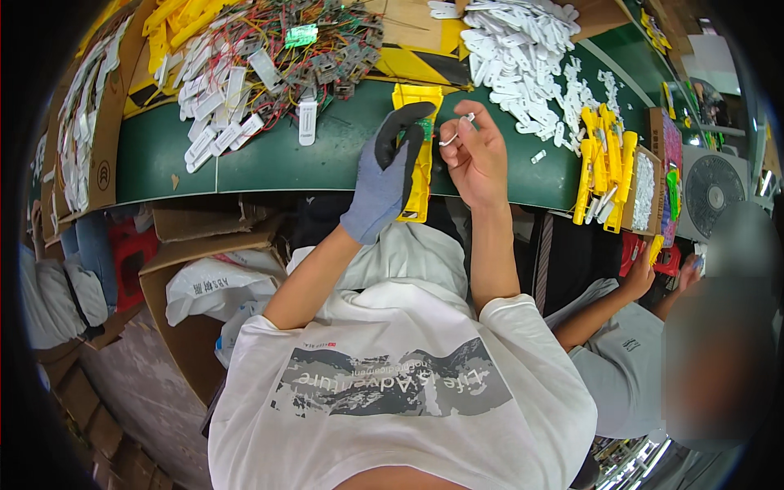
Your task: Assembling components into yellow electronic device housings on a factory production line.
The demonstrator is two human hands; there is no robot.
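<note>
Head view shows the gloved left hand with fingers closed on the yellow housing over the bench's near edge, the bare right hand pinching a small white part; the housing seems light, stiff plastic, best held by its long sides.

On the table, a wire pile lies left of the casing, a parts heap right.

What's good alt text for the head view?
A gloved left hand holds a yellow casing while the bare right hand pinches a small white piece. Beyond, the green table bears a heap of wired parts at left and white plastic pieces at right; a co-worker is at right.
</note>
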